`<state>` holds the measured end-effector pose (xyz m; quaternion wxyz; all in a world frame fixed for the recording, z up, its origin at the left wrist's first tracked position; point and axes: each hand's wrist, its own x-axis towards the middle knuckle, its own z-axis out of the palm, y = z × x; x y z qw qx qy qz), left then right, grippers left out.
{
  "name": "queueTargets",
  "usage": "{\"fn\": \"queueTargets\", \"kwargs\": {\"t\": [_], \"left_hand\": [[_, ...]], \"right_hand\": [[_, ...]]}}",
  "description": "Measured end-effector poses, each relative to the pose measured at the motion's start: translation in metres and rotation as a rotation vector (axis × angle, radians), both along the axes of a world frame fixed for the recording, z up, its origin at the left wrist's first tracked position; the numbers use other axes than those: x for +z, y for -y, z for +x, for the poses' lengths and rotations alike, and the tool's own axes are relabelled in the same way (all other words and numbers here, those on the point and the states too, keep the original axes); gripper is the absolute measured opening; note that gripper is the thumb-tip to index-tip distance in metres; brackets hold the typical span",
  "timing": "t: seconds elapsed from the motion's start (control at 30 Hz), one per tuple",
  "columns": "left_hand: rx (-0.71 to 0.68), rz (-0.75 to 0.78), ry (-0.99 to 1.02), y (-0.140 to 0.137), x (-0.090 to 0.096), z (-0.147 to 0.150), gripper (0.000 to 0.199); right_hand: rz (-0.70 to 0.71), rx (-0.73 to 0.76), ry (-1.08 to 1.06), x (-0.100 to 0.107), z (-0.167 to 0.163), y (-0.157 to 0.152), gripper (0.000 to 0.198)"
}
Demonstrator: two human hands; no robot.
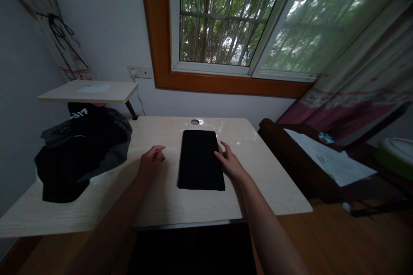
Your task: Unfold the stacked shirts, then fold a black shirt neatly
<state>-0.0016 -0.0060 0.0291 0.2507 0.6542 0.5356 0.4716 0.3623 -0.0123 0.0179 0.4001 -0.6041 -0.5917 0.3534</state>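
Note:
On the desk [267, 189] in front of me lies a flat black rectangle [200, 161], which looks like a folded garment. My right hand [229, 161] is at its right edge, thumb on or just over the edge and fingers apart; it does not grip it. To the left of the rectangle, apart from it, my left hand [152, 159] hovers over the desk with its index finger stretched out, the other fingers loosely bent, and nothing held. A heap of black and grey clothes [93, 142] lies on the left part of the desk, one piece showing white lettering.
A small raised shelf [64, 91] with a paper on it stands over the clothes heap. Behind the desk are wall sockets [139, 71] and a barred window [222, 17]. To the right stands dark brown furniture [290, 163] with a white sheet [325, 159].

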Motion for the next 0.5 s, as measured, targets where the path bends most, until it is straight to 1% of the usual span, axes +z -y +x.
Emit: {"fn": "queueTargets", "kwargs": {"t": [0.23, 0.33, 0.43, 0.5], "left_hand": [[0.032, -0.016, 0.049, -0.006, -0.005, -0.002, 0.028], [0.019, -0.028, 0.078, -0.008, -0.007, -0.002, 0.027], [0.008, -0.047, 0.102, -0.008, -0.008, -0.002, 0.027], [0.017, -0.056, 0.106, -0.008, -0.007, -0.003, 0.027]], "right_hand": [[-0.074, 0.048, -0.127, 0.002, -0.003, 0.021, 0.089], [-0.113, 0.066, -0.25, 0.002, -0.006, 0.026, 0.092], [-0.113, 0.026, -0.376, -0.002, -0.01, 0.027, 0.092], [-0.093, -0.025, -0.396, -0.006, -0.011, 0.026, 0.088]]}}
